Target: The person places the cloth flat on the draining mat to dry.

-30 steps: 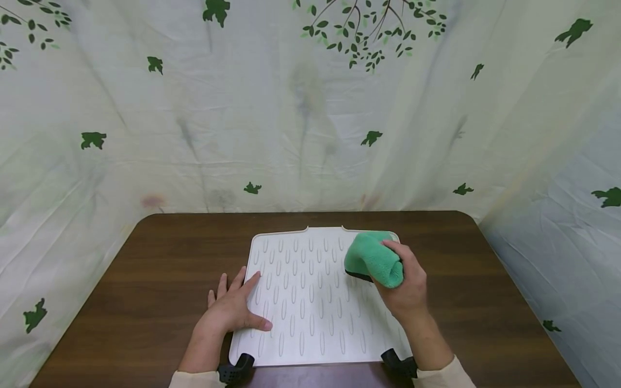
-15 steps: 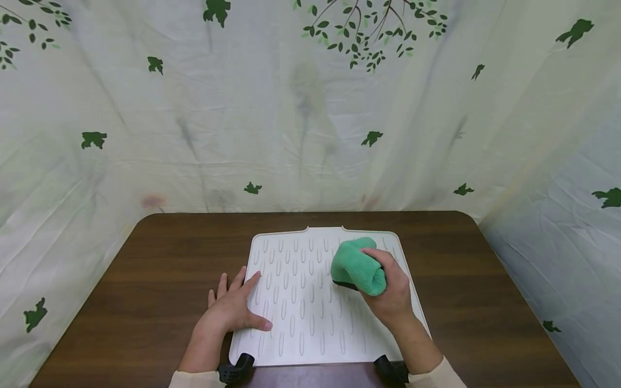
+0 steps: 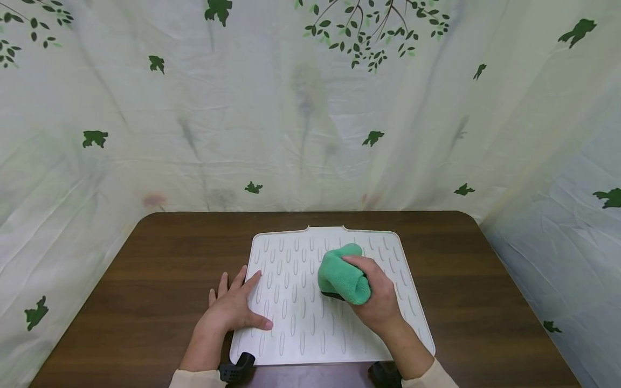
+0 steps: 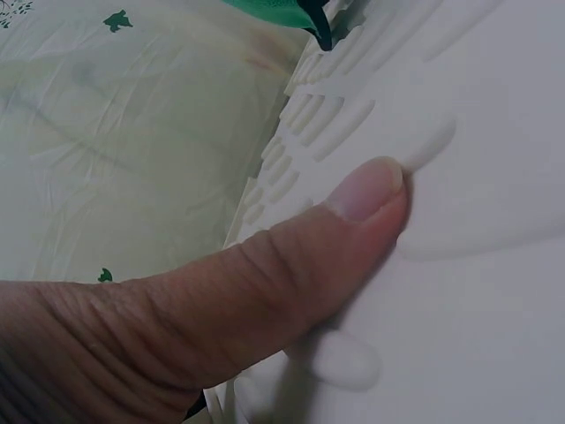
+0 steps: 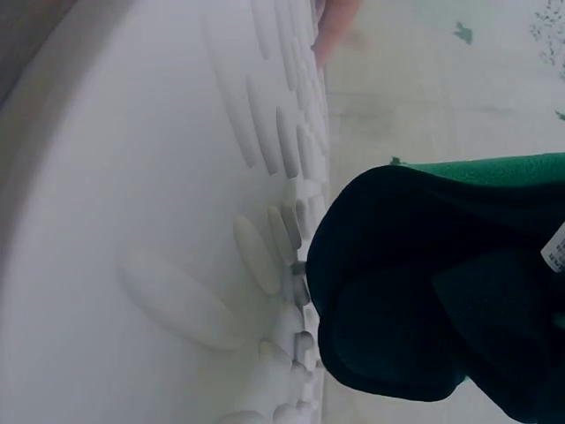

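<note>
A white board with rows of raised oval ridges [image 3: 301, 345] lies flat on the table. My right hand [image 3: 380, 299] grips a folded green cloth [image 3: 342, 275] over the board's middle, a bit right of centre. The cloth's dark edging shows along its underside; in the right wrist view its dark folded side [image 5: 397, 283] fills the right part. My left hand [image 3: 235, 310] rests on the board's left edge with fingers spread, the thumb lying on the ridged surface. The left wrist view shows that thumb [image 4: 291, 256] pressed against the board close up.
The dark brown wooden table [image 3: 184, 269] extends around the board on both sides. Behind it hangs a pale curtain [image 3: 271, 124] printed with green leaves. Each wrist wears a black camera mount, the left one [image 3: 237, 369] near the board's front edge.
My right hand has moved the green cloth from the board's far right corner leftward and toward me, to near its middle. The left hand has stayed in place.
</note>
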Demonstrator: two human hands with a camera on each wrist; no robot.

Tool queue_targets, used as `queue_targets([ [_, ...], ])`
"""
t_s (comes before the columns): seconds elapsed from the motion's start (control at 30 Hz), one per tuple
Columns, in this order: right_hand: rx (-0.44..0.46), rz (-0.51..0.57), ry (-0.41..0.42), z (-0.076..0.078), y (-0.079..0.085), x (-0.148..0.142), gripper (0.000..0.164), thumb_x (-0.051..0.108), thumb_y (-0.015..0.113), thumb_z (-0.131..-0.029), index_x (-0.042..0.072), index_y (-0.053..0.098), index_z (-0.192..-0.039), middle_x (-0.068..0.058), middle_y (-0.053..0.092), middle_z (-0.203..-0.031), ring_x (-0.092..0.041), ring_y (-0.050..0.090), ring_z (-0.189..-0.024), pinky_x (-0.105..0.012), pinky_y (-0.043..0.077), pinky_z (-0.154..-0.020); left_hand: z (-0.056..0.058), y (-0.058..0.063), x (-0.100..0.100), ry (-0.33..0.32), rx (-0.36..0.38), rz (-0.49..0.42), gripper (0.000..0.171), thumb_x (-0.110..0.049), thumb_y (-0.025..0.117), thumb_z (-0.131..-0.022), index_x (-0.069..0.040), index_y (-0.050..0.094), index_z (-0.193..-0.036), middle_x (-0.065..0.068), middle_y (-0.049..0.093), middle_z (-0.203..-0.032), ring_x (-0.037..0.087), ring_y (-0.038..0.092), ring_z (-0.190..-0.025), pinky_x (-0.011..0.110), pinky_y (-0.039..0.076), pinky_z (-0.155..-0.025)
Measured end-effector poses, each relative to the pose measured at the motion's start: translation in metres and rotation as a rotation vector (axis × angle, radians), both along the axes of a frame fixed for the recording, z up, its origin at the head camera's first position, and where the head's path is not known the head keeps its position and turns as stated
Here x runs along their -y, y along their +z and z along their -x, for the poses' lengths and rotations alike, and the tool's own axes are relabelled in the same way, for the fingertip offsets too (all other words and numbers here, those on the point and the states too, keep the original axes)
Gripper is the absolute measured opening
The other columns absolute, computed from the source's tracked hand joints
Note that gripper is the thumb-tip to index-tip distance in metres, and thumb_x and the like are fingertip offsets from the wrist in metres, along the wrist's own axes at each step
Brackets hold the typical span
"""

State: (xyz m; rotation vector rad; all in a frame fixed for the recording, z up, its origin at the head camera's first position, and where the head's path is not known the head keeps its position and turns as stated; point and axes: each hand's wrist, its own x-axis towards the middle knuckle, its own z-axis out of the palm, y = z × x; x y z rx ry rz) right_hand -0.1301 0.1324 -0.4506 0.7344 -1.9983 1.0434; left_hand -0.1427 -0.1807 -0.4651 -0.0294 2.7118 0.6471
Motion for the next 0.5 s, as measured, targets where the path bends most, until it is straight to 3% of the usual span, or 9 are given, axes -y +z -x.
queue_targets([
  [0.1,0.031,-0.019,-0.003,-0.0009,-0.0001,-0.0003,0.045,0.024,0.078,-0.091,0.006,0.061,-0.129,-0.01,0.069,-0.121,-0.027,0.069,-0.113,-0.014,0.041,-0.111,-0.0003,-0.0004,0.0002,-0.003,-0.003,0.002,0.135,-0.053,0.099,-0.048,-0.022,0.032,-0.162,0.018,0.008,-0.173,0.059,-0.006,-0.153,0.082,0.001,-0.114],
  [0.23,0.072,-0.053,-0.019,-0.002,-0.001,-0.0001,0.073,-0.002,0.09,-0.067,0.008,0.059,-0.132,-0.009,0.068,-0.126,-0.032,0.069,-0.114,-0.028,0.053,-0.104,-0.0004,-0.0011,0.0004,-0.007,-0.01,0.006,0.136,-0.054,0.099,-0.048,-0.021,0.033,-0.162,0.019,0.009,-0.172,0.059,-0.005,-0.153,0.082,0.002,-0.114],
  [0.27,0.088,-0.059,-0.021,-0.0025,-0.0012,0.0001,0.077,-0.003,0.09,-0.065,0.008,0.059,-0.133,-0.009,0.068,-0.126,-0.032,0.069,-0.114,-0.034,0.056,-0.101,-0.0004,-0.0013,0.0004,-0.007,-0.011,0.007,0.136,-0.054,0.098,-0.048,-0.021,0.033,-0.162,0.019,0.009,-0.172,0.059,-0.005,-0.153,0.082,0.002,-0.114],
  [0.4,0.152,-0.095,-0.032,-0.0039,-0.0019,0.0012,0.083,-0.003,0.092,-0.064,0.01,0.055,-0.138,-0.012,0.067,-0.129,-0.035,0.069,-0.114,-0.052,0.06,-0.088,-0.0007,-0.0013,0.0002,-0.006,-0.01,0.002,0.135,-0.054,0.098,-0.048,-0.021,0.033,-0.161,0.019,0.009,-0.172,0.059,-0.006,-0.153,0.082,0.001,-0.114],
  [0.5,0.187,-0.118,-0.034,-0.004,-0.0023,0.0015,0.081,0.002,0.092,-0.069,0.011,0.054,-0.14,-0.014,0.066,-0.131,-0.034,0.069,-0.113,-0.051,0.06,-0.085,-0.0013,-0.0005,-0.0003,-0.002,-0.005,-0.006,0.135,-0.054,0.098,-0.049,-0.021,0.033,-0.162,0.019,0.008,-0.172,0.059,-0.006,-0.153,0.082,0.001,-0.114],
])
